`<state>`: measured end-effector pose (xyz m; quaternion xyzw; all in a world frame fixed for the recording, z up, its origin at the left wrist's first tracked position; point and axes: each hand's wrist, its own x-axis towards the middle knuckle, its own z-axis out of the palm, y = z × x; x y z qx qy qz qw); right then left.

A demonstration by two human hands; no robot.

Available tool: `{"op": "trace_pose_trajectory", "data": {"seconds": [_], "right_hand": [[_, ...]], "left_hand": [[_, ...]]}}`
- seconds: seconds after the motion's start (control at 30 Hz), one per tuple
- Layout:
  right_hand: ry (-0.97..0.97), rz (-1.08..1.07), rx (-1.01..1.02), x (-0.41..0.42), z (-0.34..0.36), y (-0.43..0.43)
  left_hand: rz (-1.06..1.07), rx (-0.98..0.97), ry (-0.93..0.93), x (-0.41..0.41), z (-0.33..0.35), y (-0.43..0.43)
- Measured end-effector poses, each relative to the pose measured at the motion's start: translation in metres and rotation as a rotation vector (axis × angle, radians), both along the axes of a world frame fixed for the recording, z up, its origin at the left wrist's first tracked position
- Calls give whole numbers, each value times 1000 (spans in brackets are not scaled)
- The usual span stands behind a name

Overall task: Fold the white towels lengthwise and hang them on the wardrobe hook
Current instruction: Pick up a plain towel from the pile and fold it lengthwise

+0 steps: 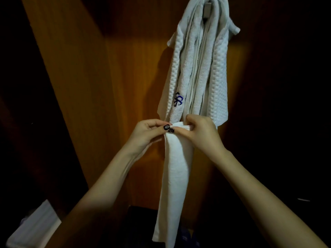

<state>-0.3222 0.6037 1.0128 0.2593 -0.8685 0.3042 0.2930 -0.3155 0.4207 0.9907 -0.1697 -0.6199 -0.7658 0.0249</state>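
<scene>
Low at the far left lies a pale folded cloth (35,224), dim and hard to make out. Beside it rises the orange wooden wardrobe wall (75,72). Next comes the left hand (148,133), whose thumb and dark-nailed fingers (166,127) pinch the top edge of a white towel (176,176). The towel is gathered into a narrow lengthwise strip and hangs straight down between the forearms, in front of the wardrobe back. Just beside the left hand, the right hand (202,133) grips the same top edge, with its fingers (192,120) curled over the fold and the thumb pressed beneath.

Above and to the right, a bundle of hung towels (198,68) drapes over the hook (207,13). One of them bears a blue monogram (178,101).

The held towel looks soft, light and limp, so its folds will likely slip open unless all the layers are pinched together. A hold near the middle of its length would probably let both halves hang evenly over the crowded hook. That hook looks small, so the bundle on it may be nudged loose
</scene>
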Motion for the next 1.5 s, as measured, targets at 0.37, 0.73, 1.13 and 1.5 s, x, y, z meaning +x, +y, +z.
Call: {"op": "trace_pose_trajectory", "data": {"seconds": [0.37,0.73,1.13,1.5], "right_hand": [[-372,281,-196,10,0,23],[-33,61,-351,13,10,-7],[71,-35,-386,25,35,-2],[-6,18,-505,25,61,22]], "left_hand": [[155,-286,210,-4,9,-1],[84,-306,478,14,25,-15],[-77,-293,389,18,-14,10],[-157,-337,461,13,1,29]]}}
